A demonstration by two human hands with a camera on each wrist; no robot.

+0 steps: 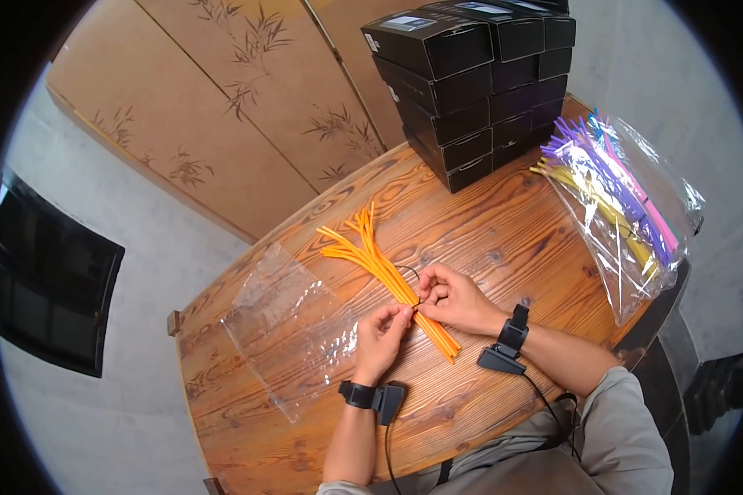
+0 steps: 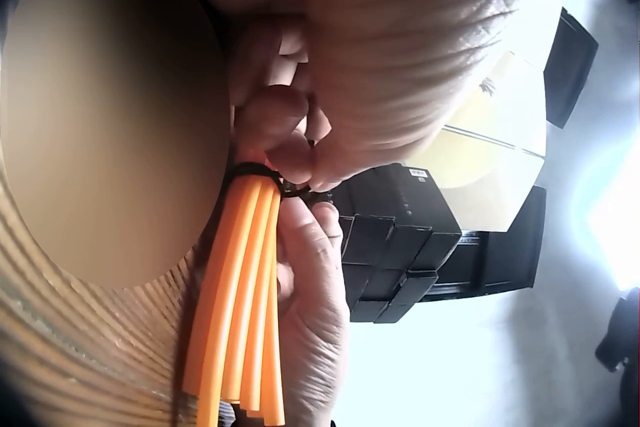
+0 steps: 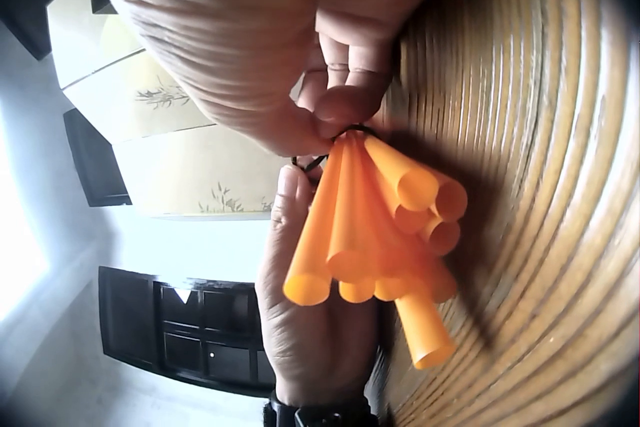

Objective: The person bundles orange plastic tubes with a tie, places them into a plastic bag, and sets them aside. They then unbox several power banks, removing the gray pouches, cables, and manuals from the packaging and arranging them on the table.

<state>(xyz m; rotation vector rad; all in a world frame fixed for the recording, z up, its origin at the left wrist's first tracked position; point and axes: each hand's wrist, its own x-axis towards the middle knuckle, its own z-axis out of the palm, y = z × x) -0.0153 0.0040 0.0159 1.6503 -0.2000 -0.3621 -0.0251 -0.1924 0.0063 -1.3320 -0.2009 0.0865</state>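
Orange tubes (image 1: 388,275) lie in a bundle on the bench (image 1: 504,247), between the hands, one end fanned out toward 11 o'clock and the other, more compact, toward 5 o'clock. Beyond the bench at 11 o'clock stands a tan folding screen (image 1: 182,74). From the bundle, a stack of black boxes (image 1: 462,107) rises at 1 o'clock. A clear bag (image 1: 603,247) of purple, pink, yellow and blue lengths lies between 2 and 3 o'clock, near the bench's edge, and a flat clear plastic sheet (image 1: 281,313) lies at 8 o'clock.

The smallest item, a dark cord (image 2: 257,170), goes around the tubes at their narrowest part, which probably explains why they spread on either side of it. Holding the cord right beside the tubes likely keeps its loop from slackening, and the wood below seems to bear much of the bundle's weight.

The left hand (image 1: 378,338) comes in from 7 o'clock, its grip a pinch of thumb and forefinger on the cord, just against the tubes. The right hand (image 1: 461,304) reaches in from 4 o'clock, thumb and fingertips pinching the cord on the other side, remaining fingers curled. The tips of both nearly meet; which strand each one has cannot be told
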